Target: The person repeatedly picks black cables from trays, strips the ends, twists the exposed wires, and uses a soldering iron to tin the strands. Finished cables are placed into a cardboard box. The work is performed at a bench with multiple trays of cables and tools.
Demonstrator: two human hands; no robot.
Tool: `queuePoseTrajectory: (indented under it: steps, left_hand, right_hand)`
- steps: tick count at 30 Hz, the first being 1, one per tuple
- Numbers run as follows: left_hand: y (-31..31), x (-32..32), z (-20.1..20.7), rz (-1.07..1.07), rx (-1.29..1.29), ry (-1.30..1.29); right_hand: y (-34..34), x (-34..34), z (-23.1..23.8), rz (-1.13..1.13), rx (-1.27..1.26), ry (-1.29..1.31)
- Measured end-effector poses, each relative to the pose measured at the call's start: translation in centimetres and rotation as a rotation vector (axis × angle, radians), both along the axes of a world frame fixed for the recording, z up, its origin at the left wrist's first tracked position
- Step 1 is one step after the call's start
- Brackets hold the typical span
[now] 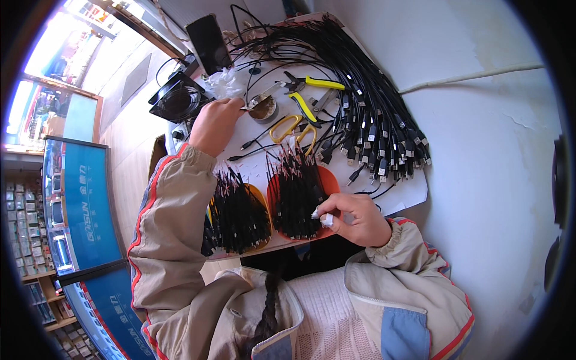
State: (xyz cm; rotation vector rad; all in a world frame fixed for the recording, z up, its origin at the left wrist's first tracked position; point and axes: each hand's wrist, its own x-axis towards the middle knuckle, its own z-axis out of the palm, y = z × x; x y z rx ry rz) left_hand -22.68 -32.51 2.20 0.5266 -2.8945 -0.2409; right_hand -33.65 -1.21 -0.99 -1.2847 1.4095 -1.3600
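My left hand [217, 125] reaches to the far side of the table beside a small round tin [263, 109] with brown stuff in it. Its fingers are pinched together at the tin's rim; what they hold is too thin to make out. Near me, my right hand [359, 219] is closed at the right edge of a red container [324, 180] packed with short black cables [294, 201] whose stripped pinkish ends point up. White wrapping covers its thumb and fingertip, and anything between them is hidden. Left of it stands a yellow container [261, 201] of similar cut cables [237, 216].
A large bundle of black USB cables [372, 102] fills the table's right side. Yellow-handled cutters [305, 107] and yellow scissors [287, 129] lie mid-table. A black fan [177, 102], a dark phone [209, 45] and crumpled white tissue [227, 83] stand at the far left. A white wall [474, 150] borders the right.
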Motion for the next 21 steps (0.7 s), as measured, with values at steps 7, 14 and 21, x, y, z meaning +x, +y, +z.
queuePoseTrajectory:
  steps: [7, 14, 21]
  left_hand:
    - [-2.4, 5.5, 1.6, 0.107, -0.067, 0.067]
    - [-6.0, 8.1, 0.2, 0.180, -0.151, -0.036]
    - [-6.8, 7.6, -0.5, 0.122, -0.176, -0.094]
  right_hand:
    - [0.5, 0.5, 0.9, 0.040, 0.020, 0.015]
    - [0.6, 1.2, 1.2, 0.054, 0.009, 0.041]
    - [0.3, 1.4, 1.3, 0.076, 0.014, 0.031]
